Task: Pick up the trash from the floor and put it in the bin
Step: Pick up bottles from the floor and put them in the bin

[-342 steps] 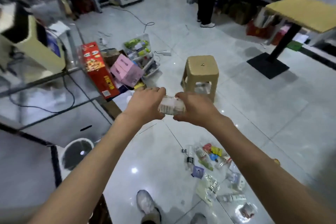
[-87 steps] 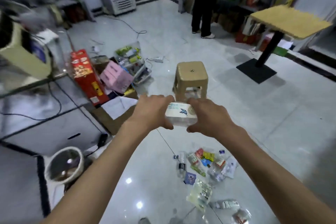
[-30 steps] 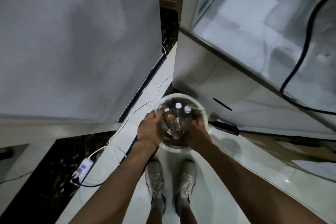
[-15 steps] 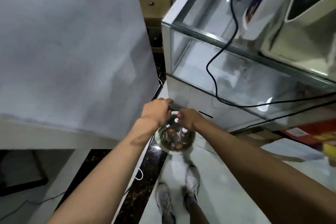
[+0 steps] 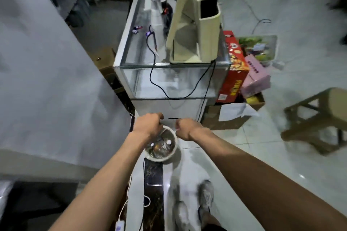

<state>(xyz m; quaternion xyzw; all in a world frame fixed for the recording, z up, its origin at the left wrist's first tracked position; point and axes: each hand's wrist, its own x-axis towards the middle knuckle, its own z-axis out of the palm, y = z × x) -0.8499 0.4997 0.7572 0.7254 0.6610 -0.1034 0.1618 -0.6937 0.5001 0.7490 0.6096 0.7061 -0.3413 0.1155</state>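
Now, left hand [image 5: 148,124]: curled, empty, above the bin [image 5: 173,149] rim.
Right hand [image 5: 185,129]: curled, empty.
Bin: bottles [image 5: 161,146] inside.

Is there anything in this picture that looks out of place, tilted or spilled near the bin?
Nothing is spilled around the bin; bottles sit inside it. The stool on the right looks tipped, though the wide lens may cause that. A loose white sheet lies over a cardboard box on the floor. Both hands, left and right, hover above the rim with curled fingers.
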